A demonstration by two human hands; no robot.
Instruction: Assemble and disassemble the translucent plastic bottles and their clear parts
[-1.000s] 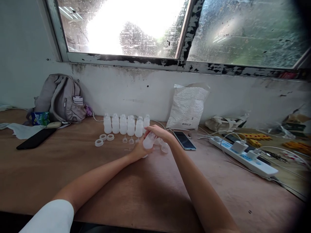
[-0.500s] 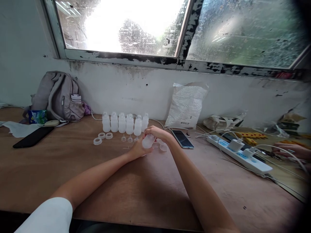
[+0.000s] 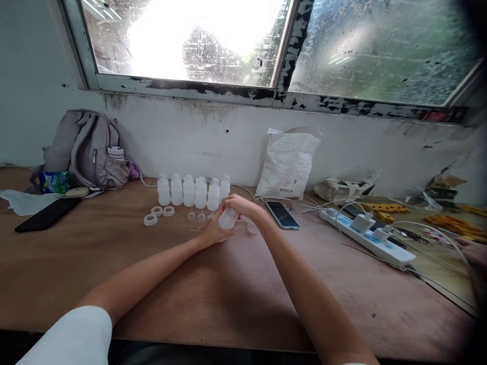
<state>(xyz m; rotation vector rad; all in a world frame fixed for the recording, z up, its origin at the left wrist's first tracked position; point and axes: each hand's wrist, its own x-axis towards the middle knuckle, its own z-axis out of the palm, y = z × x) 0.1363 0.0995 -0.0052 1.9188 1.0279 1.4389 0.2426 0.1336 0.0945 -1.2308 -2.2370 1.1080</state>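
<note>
Frosted bottle (image 3: 227,219) was, in the head view, between the two hands, above the middle of the worktop (image 3: 171,304) and a little in front of the row of bottles. The left hand (image 3: 214,231) had its fingers closed around the body of it, and the right hand (image 3: 236,204) was grasping the upper end with bent fingers. Because the wall of it was cloudy, I could not tell whether something was inside.

Behind, six similar bottles (image 3: 188,191) stood upright in a row near the wall, with clear domed tops; their content also could not be told. The backpack (image 3: 81,147) carried a white-lidded flask (image 3: 115,153) in its side pocket.

In front of the row lay three white rings (image 3: 147,223) at the left, and small clear teats (image 3: 201,216) nearer to the hands. Clear caps (image 3: 251,228) lay just beside the right hand, partly hidden by it. Farther right were a phone (image 3: 282,215), a white pouch (image 3: 287,162) leaning on the wall, and a power strip (image 3: 365,238) with cables. Another person's hand (image 3: 472,249) showed at the right edge.

The long axis was tilted, the base toward the camera and the upper end away, slightly to the right.
</note>
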